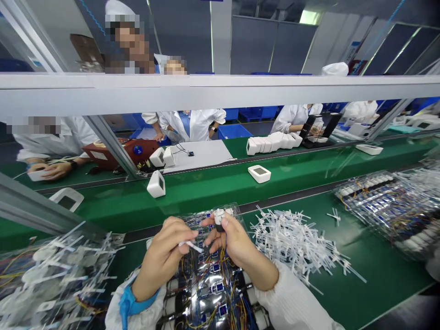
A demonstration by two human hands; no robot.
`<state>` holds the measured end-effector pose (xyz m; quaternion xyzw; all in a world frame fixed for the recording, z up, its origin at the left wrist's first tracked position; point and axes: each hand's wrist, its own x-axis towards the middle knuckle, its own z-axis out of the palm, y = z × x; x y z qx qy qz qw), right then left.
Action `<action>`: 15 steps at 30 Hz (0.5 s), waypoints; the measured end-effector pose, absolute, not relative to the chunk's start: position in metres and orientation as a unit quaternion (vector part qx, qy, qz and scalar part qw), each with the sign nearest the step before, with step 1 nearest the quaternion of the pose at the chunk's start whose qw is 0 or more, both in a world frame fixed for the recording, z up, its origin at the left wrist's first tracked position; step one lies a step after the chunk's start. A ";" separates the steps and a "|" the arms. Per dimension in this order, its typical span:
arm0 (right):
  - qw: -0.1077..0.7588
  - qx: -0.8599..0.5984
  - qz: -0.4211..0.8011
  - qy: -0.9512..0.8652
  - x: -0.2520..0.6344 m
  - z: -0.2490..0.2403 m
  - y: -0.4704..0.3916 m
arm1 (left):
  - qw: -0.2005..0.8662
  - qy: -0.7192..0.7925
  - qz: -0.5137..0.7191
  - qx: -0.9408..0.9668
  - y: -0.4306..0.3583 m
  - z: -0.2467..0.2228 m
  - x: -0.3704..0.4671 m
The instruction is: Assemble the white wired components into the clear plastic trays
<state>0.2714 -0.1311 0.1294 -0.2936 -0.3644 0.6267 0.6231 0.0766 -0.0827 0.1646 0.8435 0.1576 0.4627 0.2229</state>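
Between the thumb and fingers of my right hand (230, 236) is a small cylindrical part (219, 220), white on top and black below, held upright. My left hand (170, 252) pinches a thin white strip (193, 246) that points toward the right hand, apart from the cylinder. Under both hands lies a clear plastic tray (209, 302) with several wired parts, small blue boards and coloured wires. A blue strap (129, 302) circles my left wrist. To the right of my right hand spreads a heap of white strips (295, 243), some crossed or joined.
Beyond the tray runs a green conveyor (206, 174) carrying white devices with screens (260, 173). More trays of wired parts (388, 201) lie at right; a pile of parts with white strips (55, 279) lies at left. A metal rail (220, 96) crosses above. Co-workers in white sit opposite.
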 end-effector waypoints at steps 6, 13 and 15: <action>0.534 -0.294 0.593 -0.526 0.284 0.141 -0.142 | 0.213 0.256 0.418 0.845 -0.085 0.161 0.080; 0.496 -0.321 0.525 -0.613 0.286 0.149 -0.146 | 0.204 0.229 0.438 0.845 -0.088 0.167 0.089; 0.490 -0.324 0.519 -0.621 0.285 0.149 -0.145 | 0.203 0.226 0.439 0.846 -0.088 0.168 0.089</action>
